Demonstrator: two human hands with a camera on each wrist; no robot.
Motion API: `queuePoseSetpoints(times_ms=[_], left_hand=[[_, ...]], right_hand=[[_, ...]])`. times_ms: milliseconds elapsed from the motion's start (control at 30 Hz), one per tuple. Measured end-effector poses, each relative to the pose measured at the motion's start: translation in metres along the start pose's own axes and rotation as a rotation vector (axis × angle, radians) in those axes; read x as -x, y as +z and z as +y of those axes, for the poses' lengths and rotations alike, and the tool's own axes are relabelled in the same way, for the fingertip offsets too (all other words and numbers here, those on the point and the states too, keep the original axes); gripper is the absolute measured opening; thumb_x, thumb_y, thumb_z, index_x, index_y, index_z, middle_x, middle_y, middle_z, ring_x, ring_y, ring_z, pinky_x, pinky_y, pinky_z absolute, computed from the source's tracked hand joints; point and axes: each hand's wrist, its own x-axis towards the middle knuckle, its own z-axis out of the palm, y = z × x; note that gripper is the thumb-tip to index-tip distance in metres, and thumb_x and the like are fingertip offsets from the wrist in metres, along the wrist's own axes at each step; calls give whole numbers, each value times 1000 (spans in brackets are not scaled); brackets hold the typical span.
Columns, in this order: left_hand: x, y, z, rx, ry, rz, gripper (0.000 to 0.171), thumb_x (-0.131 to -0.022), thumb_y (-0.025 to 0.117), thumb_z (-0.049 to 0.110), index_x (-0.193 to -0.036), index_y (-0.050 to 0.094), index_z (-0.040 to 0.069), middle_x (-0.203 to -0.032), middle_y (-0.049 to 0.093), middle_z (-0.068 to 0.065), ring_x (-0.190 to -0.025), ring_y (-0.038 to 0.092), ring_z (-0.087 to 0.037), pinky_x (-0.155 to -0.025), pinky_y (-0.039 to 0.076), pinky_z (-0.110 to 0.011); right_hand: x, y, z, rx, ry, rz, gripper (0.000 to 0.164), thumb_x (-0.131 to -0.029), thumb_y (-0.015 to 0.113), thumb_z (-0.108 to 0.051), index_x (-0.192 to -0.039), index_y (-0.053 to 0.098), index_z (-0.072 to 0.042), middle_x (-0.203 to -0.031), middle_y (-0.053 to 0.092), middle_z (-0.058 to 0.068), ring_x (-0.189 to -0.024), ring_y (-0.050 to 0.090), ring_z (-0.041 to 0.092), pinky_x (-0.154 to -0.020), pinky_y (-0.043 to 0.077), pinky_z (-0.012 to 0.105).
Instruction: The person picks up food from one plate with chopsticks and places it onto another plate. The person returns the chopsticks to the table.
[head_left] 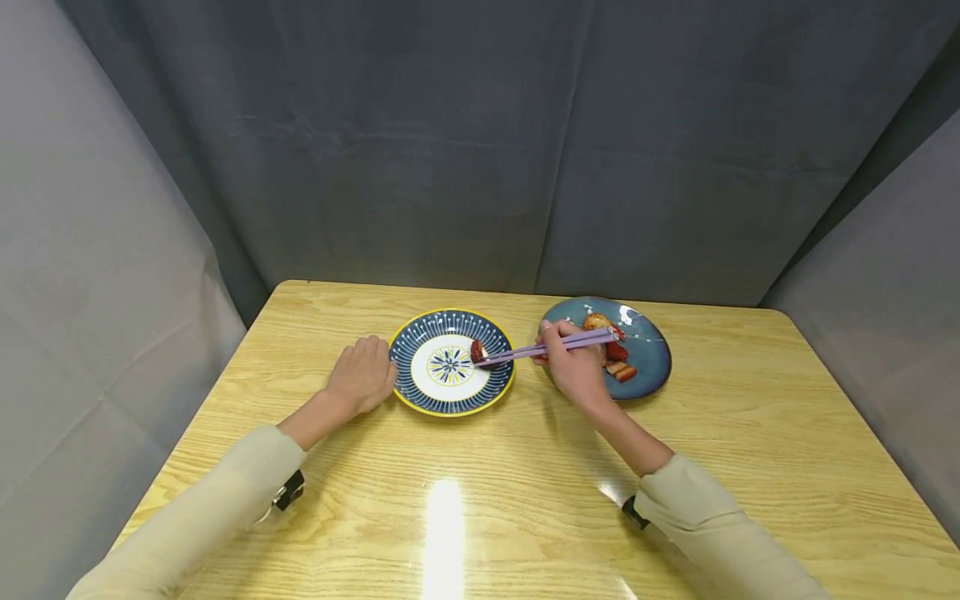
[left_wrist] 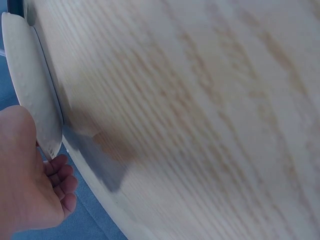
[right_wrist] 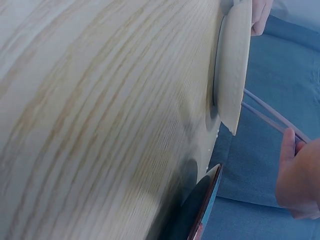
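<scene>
My left hand (head_left: 362, 373) holds the left rim of a round plate (head_left: 423, 387) with a white middle, a dark blue patterned border and a yellow edge. In the left wrist view its fingers curl at the rim of the plate (left_wrist: 35, 80). With my right hand (head_left: 573, 367) I grip a pair of purple chopsticks (head_left: 525, 352), which reach left over this plate. Their tips are at a small dark red piece of food (head_left: 477, 350) on the plate's right side; whether they pinch it I cannot tell. The chopsticks (right_wrist: 270, 116) also show in the right wrist view.
A blue oval plate (head_left: 651, 379) stands to the right, partly behind my right hand. On it lie a browned piece of food (head_left: 596, 321), a red piece (head_left: 617, 352) and some sliced pieces (head_left: 621, 371). Grey curtains (head_left: 405, 150) hang behind the wooden table (head_left: 525, 500).
</scene>
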Motion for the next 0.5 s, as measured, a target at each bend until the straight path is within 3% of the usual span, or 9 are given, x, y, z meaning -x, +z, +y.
queuePoseSetpoints(times_ms=[200, 433, 500], left_hand=[[0, -2, 0, -8, 2, -7, 23, -100, 42, 20, -93, 48, -1, -85, 40, -11, -80, 42, -29, -69, 38, -41], [0, -1, 1, -14, -5, -19, 24, -100, 42, 21, -94, 48, -1, -85, 40, -11, -80, 42, -29, -69, 37, -40], [0, -1, 1, -14, -5, -20, 24, -100, 42, 21, -94, 48, -1, -85, 40, -11, -80, 42, -28, -68, 37, -40]], right_hand=[[0, -5, -4, -45, 53, 19, 37, -104, 52, -23, -90, 67, 7, -84, 67, 19, -73, 70, 22, -69, 58, 37], [4, -16, -25, -61, 66, 13, 38, -105, 50, -20, -93, 64, 13, -86, 66, 27, -80, 71, 36, -72, 57, 39], [6, -21, -34, -59, 59, 20, 36, -105, 49, -17, -93, 63, 15, -87, 65, 29, -79, 71, 34, -71, 57, 37]])
